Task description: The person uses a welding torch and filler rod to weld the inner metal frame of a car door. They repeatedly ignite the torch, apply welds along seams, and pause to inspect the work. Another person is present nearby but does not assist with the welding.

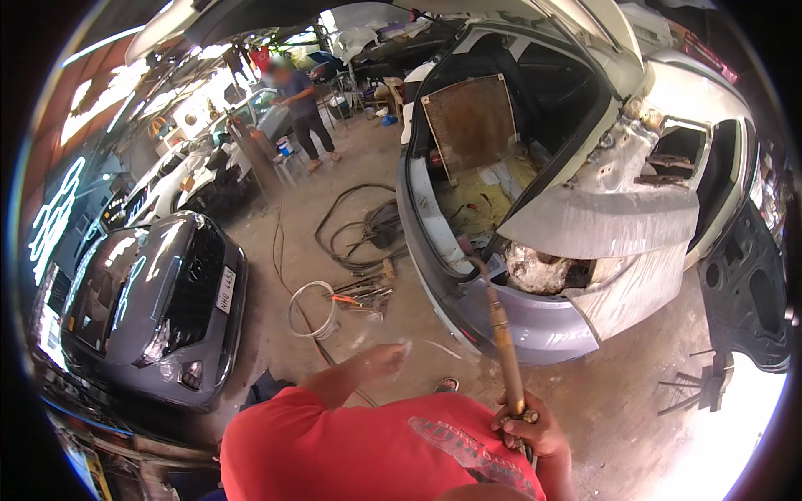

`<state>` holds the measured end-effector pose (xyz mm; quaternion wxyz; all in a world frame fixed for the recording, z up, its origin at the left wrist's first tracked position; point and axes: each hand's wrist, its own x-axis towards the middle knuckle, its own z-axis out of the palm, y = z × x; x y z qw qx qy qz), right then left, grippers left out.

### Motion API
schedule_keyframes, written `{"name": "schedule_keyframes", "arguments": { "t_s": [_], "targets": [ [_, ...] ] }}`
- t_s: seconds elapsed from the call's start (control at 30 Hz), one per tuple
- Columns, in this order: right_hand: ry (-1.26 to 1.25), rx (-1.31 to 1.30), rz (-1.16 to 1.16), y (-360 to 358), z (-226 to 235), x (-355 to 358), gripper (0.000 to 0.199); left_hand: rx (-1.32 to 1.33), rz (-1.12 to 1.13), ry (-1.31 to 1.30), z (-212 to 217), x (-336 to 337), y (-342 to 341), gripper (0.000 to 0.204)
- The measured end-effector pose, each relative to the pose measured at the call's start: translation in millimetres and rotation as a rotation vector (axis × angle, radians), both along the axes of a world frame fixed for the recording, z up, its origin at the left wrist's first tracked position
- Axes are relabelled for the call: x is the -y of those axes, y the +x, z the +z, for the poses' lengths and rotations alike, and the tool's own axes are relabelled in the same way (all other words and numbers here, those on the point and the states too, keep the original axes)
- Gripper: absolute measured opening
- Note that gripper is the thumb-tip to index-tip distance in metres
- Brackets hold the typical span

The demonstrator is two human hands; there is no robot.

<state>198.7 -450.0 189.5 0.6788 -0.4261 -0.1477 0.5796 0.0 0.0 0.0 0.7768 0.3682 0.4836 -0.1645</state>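
The right hand had its fingers round a torch, near right, before the car's open rear; patchy bare panels looked unfinished. The blurred left hand's grip couldn't be told.

Daylight is whiting out the near-right floor; glare is streaking the dark car, left; left hand is blurring; outer edges are bowing, darkening.

Remotely I count the wearer's two bare hands, one torch, one rust-brown panel, one open hatchback, one dark car bearing one licence plate, one black body panel and one co-worker.
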Motion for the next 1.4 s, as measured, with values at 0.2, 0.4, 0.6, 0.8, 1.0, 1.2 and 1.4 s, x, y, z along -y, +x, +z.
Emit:
{"name": "schedule_keyframes", "arguments": {
  "t_s": [0.2, 0.4, 0.6, 0.8, 1.0, 1.2, 1.4],
  "targets": [
    [0.009, -0.019, -0.02, 2, 2, 13, 0.053, 0.234, 0.008, -0.21, 43, 86, 55, 0.026],
    [0.023, 0.115, 0.051, 20, 0, 34, 0.045, 0.25, -0.157, -0.263, 95, 153, 99, 0.042],
    [0.026, 0.1, 0.024, -2, -9, 58, 0.044, 0.298, -0.143, -0.256, 122, 181, 104, 0.022],
    [0.068, 0.058, -0.102, 0, -14, 76, 0.044, 0.196, -0.326, 0.136, 148, 206, 128, 0.014],
    [0.093, 0.038, -0.237, -8, -15, 91, 0.04, 0.29, -0.38, -0.031, 152, 201, 159, 0.024],
    [0.1, 0.081, -0.347, -2, -19, 102, 0.042, 0.698, -0.557, 0.283, 157, 219, 206, 0.024],
    [0.075, 0.185, -0.459, -17, -25, 121, 0.039, 0.395, -0.432, -0.178, 171, 238, 232, 0.02]
  ]
}}
